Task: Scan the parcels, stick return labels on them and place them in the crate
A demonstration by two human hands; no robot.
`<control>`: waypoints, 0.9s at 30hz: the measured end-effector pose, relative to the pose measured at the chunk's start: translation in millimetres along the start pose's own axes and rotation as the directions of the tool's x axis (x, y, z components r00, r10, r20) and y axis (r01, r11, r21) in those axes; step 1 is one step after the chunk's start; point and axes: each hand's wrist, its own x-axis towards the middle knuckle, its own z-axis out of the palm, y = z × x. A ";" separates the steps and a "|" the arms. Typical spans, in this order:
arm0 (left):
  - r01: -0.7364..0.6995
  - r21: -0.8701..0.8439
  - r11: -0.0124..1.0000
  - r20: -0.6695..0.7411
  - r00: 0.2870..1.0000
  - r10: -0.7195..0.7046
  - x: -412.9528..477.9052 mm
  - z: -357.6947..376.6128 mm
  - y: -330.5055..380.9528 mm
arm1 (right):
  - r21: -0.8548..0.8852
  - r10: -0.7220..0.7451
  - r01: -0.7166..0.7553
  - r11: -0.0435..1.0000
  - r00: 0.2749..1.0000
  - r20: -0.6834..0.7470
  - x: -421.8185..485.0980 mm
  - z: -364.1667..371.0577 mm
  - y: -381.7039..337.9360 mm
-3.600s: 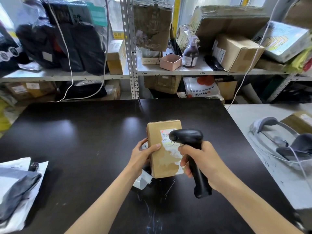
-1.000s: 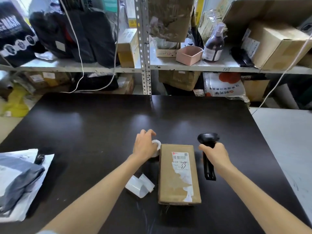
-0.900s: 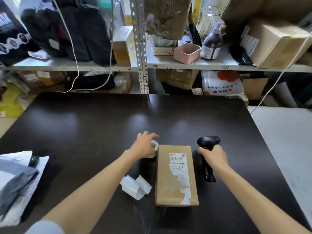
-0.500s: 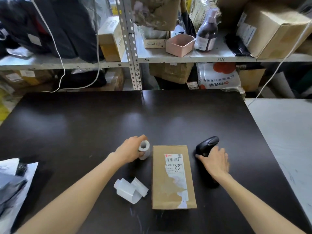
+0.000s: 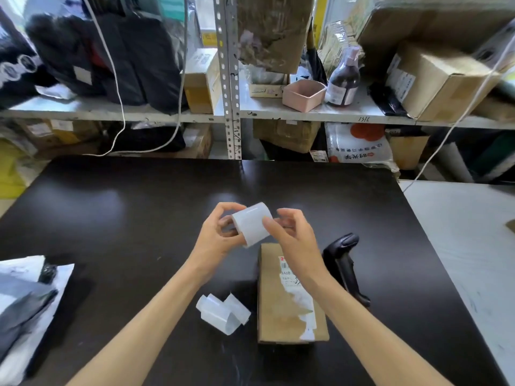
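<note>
Both grips work on the label roll (image 5: 252, 224), which is raised above the desk (image 5: 117, 218): the left grip (image 5: 220, 243) curls round the roll's left end and holds it, while the right grip (image 5: 296, 240) pinches the roll's near edge between thumb and forefinger, apparently at the free end of the strip. The parcel (image 5: 289, 316), a brown carton, lies flat on the desk directly below the right wrist with its printed label facing up; the scanner (image 5: 345, 263) lies on its side just beside the parcel's right edge, untouched. The step in hand is judged to be peeling off one return label. Procedure: steady the roll with the left grip without crushing its core; lift a corner of the label with the right thumb and peel slowly at a shallow angle, so that the label neither curls onto itself nor tears. Keep fingertips off the adhesive face. Apply the label to a flat, bare area of carton, clear of the torn paper patch, and press from one edge across. A spent backing strip (image 5: 223, 313) lies curled on the desk just left of the parcel; keep it out from under the label. No crate is in view
</note>
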 end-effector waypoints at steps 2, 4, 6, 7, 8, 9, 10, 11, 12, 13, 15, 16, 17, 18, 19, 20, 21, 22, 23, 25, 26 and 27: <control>-0.003 -0.056 0.998 0.028 1.000 0.005 -11.3 3.7 9.9 | 0.045 -0.030 0.030 0.999 1.000 0.007 -4.2 7.2 -7.2; 0.037 -0.164 0.986 0.093 0.995 -0.022 -20.7 3.1 17.7 | 0.031 -0.073 0.073 0.997 0.997 -0.011 -10.8 6.8 -9.1; 0.098 -0.333 0.938 0.187 0.982 -0.036 -28.7 -1.6 22.2 | 0.024 -0.084 0.083 0.996 0.996 0.010 -16.7 4.1 -10.2; 0.120 -0.379 0.917 0.212 0.976 -0.040 -32.1 -2.8 25.0 | 0.023 -0.088 0.087 0.996 0.995 0.042 -19.5 3.2 -11.2; 0.126 -0.376 0.918 0.207 0.977 -0.049 -34.9 -2.8 27.4 | 0.018 -0.100 0.099 0.995 0.992 0.080 -22.5 3.1 -12.9; 0.118 -0.326 0.938 0.171 0.983 -0.064 -37.4 -1.8 29.1 | 0.007 -0.116 0.116 0.993 0.987 0.111 -25.7 3.9 -15.2; 0.103 -0.251 0.963 0.124 0.990 -0.073 -38.7 0.4 29.5 | -0.005 -0.131 0.133 0.991 0.983 0.128 -27.6 4.3 -17.2; 0.087 -0.187 0.978 0.087 0.994 -0.072 -40.3 2.4 29.7 | -0.012 -0.144 0.147 0.989 0.980 0.134 -28.6 4.9 -19.8; 0.067 -0.152 0.986 0.065 0.996 -0.058 -41.8 3.0 30.0 | -0.005 -0.152 0.154 0.988 0.979 0.134 -29.1 4.9 -22.4; 0.043 -0.134 0.990 0.053 0.998 -0.036 -42.9 1.8 30.9 | 0.021 -0.152 0.151 0.988 0.978 0.140 -29.1 4.8 -25.6; -0.015 -0.093 0.996 0.044 0.999 0.019 -44.5 -4.3 35.4 | 0.108 -0.138 0.121 0.987 0.976 0.170 -28.0 4.1 -31.4; -0.044 -0.065 0.997 0.049 0.998 0.047 -45.4 -7.2 38.7 | 0.114 -0.139 0.120 0.986 0.974 0.177 -27.2 4.3 -33.8; -0.070 -0.031 0.997 0.059 0.996 0.072 -46.1 -9.4 41.9 | 0.087 -0.150 0.136 0.987 0.973 0.177 -26.8 5.0 -35.9; -0.093 -0.001 0.996 0.070 0.993 0.093 -47.0 -10.9 43.9 | 0.052 -0.168 0.161 0.986 0.968 0.187 -26.8 5.9 -38.0; -0.106 0.017 0.994 0.077 0.991 0.105 -48.2 -11.9 45.2 | 0.027 -0.188 0.186 0.982 0.960 0.208 -26.6 7.0 -39.8; -0.106 0.014 0.994 0.080 0.991 0.104 -49.6 -13.4 46.1 | 0.022 -0.203 0.204 0.979 0.953 0.225 -26.5 7.5 -41.4; -0.094 -0.008 0.996 0.083 0.992 0.094 -51.0 -15.3 47.1 | 0.031 -0.215 0.214 0.976 0.950 0.225 -26.5 7.8 -43.1; -0.071 -0.048 0.996 0.092 0.993 0.075 -52.3 -17.2 48.3 | 0.043 -0.231 0.227 0.973 0.950 0.210 -26.6 7.7 -44.6; -0.041 -0.095 0.995 0.109 0.993 0.051 -53.7 -18.6 49.8 | 0.044 -0.254 0.251 0.967 0.949 0.184 -26.9 7.1 -45.6; -0.009 -0.132 0.991 0.117 0.993 0.025 -55.4 -18.6 54.4 | 0.009 -0.311 0.313 0.950 0.939 0.149 -29.1 6.1 -45.7; -0.020 -0.110 0.994 0.097 0.995 0.030 -55.4 -18.0 57.3 | 0.001 -0.340 0.344 0.939 0.929 0.147 -31.5 6.7 -45.7; -0.038 -0.073 0.997 0.078 0.996 0.043 -55.0 -17.1 60.7 | 0.003 -0.367 0.370 0.929 0.919 0.146 -34.3 7.6 -45.6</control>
